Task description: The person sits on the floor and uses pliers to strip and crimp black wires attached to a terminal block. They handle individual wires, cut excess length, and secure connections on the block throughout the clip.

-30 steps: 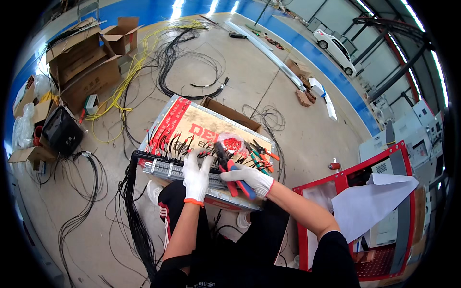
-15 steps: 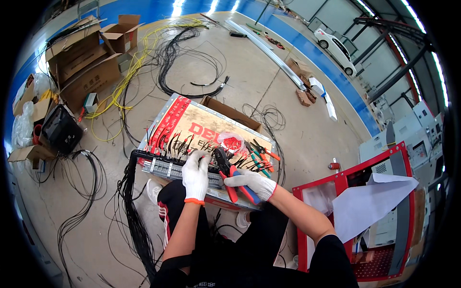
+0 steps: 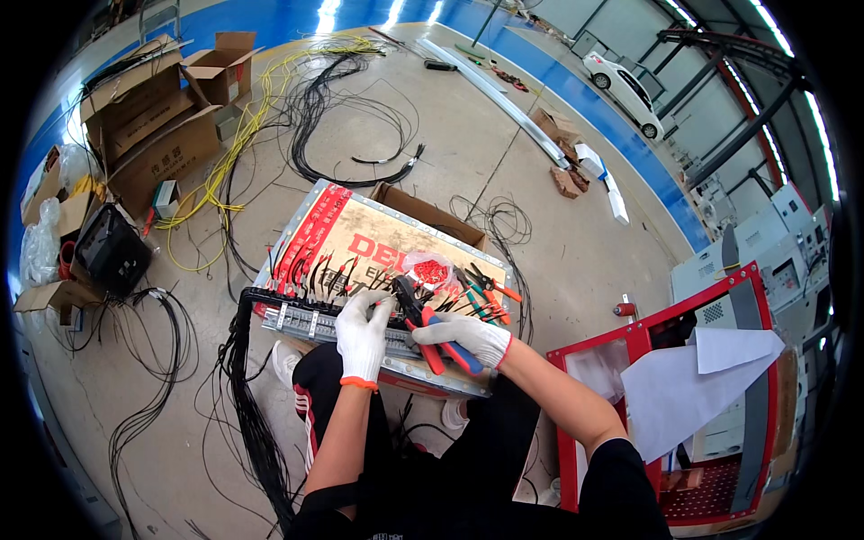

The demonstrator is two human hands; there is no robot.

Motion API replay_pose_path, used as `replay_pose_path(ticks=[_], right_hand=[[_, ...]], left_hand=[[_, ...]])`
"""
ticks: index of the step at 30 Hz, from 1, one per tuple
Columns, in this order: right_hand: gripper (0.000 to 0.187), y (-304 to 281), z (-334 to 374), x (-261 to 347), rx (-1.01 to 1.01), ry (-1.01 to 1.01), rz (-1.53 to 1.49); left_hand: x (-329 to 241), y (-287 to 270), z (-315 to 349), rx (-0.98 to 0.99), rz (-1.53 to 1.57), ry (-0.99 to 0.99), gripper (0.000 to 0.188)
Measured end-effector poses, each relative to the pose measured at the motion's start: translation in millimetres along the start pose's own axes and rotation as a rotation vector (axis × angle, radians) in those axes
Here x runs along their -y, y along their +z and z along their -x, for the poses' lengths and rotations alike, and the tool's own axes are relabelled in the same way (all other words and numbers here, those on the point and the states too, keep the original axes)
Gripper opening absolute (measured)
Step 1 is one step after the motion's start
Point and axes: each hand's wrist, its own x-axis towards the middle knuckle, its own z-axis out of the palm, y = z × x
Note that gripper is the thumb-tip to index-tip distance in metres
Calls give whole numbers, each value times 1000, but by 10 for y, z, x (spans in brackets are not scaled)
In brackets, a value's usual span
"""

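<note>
My right hand (image 3: 470, 338), in a white glove, is wrapped round the handles of red-and-blue crimping pliers (image 3: 409, 304). My gloved left hand (image 3: 362, 340) is closed in a pinch beside the pliers' jaws. A small red tip shows at its fingertips, apparently the end of a black wire. Whether that tip sits inside the jaws I cannot tell. Many black wire ends (image 3: 310, 277) fan out over a printed cardboard box top (image 3: 364, 216). A clear bag of small red terminals (image 3: 430, 270) lies just beyond the pliers. A grey slotted strip (image 3: 301, 320) runs along the near side.
A thick black cable bundle (image 3: 241, 360) hangs off the left edge of the work surface. Other pliers (image 3: 486, 286) lie right of the bag. Cartons (image 3: 166, 148), yellow cable (image 3: 216, 175) and black coils lie on the floor. A red-framed cabinet (image 3: 641, 355) stands at right.
Both hands and the crimping pliers have shifted slightly left in view, as has the whole scene. The left fingers sit a little lower beside the jaws. Both grips are kept.
</note>
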Motion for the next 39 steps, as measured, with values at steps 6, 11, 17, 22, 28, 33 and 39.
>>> replay_pose_path(ticks=[6,11,17,22,28,33,39], right_hand=[[65,-38,-42,54,-1,-6,426],[60,78,-69,-19,-202,-180,791],[39,126,-224,-205,-291,-302,857],[53,123,-144,-59,-187,-216,737],[51,62,9,-38,-63,-65,-71],[43,87,112,98,-25,-41,-88],[53,16,-5,146,-42,-33,268]], left_hand=[[-30,-26,10,3,-122,18,21],[-87,-26,31,-3,-139,10,22],[71,-23,-14,2,-33,19,20],[-1,-11,22,-13,1,-52,16],[-50,38,-9,-75,-134,178,18],[-50,-7,15,-28,-20,-92,17],[-74,14,30,-30,-131,41,20]])
